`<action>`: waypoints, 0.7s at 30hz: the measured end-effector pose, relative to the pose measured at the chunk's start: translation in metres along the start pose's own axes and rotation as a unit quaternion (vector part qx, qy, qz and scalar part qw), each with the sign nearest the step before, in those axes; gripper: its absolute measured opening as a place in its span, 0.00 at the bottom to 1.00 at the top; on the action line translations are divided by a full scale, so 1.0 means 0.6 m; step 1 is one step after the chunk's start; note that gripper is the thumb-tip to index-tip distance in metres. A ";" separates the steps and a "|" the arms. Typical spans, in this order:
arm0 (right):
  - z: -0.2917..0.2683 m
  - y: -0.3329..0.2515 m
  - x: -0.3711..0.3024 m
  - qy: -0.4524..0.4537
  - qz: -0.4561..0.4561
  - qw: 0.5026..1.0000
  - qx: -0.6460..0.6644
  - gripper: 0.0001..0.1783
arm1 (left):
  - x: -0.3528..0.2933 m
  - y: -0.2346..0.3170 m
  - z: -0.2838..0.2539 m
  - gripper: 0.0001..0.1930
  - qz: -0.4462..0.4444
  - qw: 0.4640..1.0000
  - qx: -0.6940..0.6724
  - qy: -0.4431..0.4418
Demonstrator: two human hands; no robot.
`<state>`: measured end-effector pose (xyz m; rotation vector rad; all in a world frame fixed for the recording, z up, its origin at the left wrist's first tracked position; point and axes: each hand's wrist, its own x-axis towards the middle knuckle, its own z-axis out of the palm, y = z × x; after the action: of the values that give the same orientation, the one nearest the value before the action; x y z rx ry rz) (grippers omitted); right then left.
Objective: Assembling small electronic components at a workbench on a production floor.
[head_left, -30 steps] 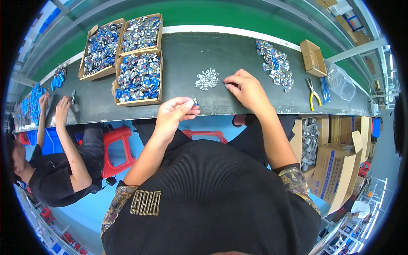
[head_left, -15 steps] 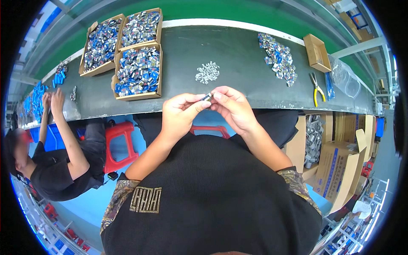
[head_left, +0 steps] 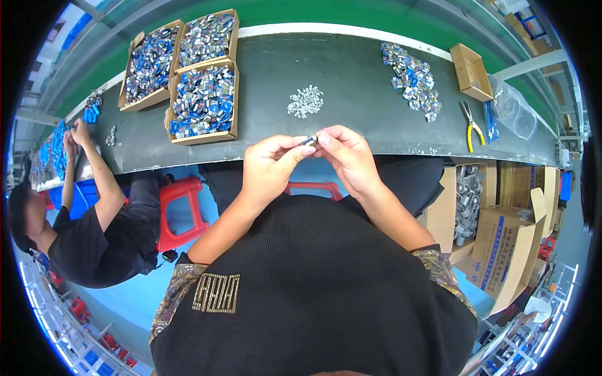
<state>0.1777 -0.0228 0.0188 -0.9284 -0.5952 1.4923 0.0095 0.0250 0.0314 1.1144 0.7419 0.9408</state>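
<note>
head view, taking it from left to right: a co-worker in a black shirt [head_left: 94, 241] sits at the far left with both hands up on the long dark table [head_left: 351, 81]. further along, three open cardboard boxes of blue and silver parts [head_left: 204, 100] stand together on the table. my left hand [head_left: 269, 166] is raised over the near edge of the table, its fingers [head_left: 300, 147] pinched narrow on a small dark and silver metal part [head_left: 309, 141]. my right hand [head_left: 348, 156] meets it from the other side, fingers [head_left: 326, 139] closed on the same part, so the part sits between both hands, just in front of the table edge. beyond it on the table lies a small heap of loose silver clips [head_left: 305, 101]. to the right are a loose pile of blue and silver parts [head_left: 411, 78], a small empty cardboard box [head_left: 471, 62], yellow-handled pliers [head_left: 470, 125] and a clear plastic bag [head_left: 514, 113].
</note>
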 end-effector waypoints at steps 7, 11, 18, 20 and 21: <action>0.005 0.009 -0.009 0.006 -0.041 0.999 -0.002 0.06 | -0.007 -0.001 0.005 0.08 0.019 1.000 0.023 0.007; 0.007 0.010 -0.013 0.001 -0.043 0.999 0.002 0.05 | -0.008 -0.002 -0.002 0.08 0.014 1.000 0.015 -0.003; 0.012 -0.003 -0.019 -0.033 -0.118 0.944 -0.306 0.09 | -0.017 0.001 -0.038 0.11 -0.157 0.984 0.007 -0.085; 0.016 0.006 -0.026 -0.011 -0.143 0.933 -0.329 0.10 | -0.026 -0.003 -0.046 0.11 -0.191 0.977 -0.012 -0.095; 0.018 0.011 -0.031 0.012 -0.170 0.920 -0.353 0.10 | -0.032 -0.008 -0.050 0.10 -0.179 0.981 -0.021 -0.070</action>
<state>0.1644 -0.0404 0.0230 -1.3016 -1.2553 0.9451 -0.0235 0.0186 0.0187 0.9586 0.7729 0.5647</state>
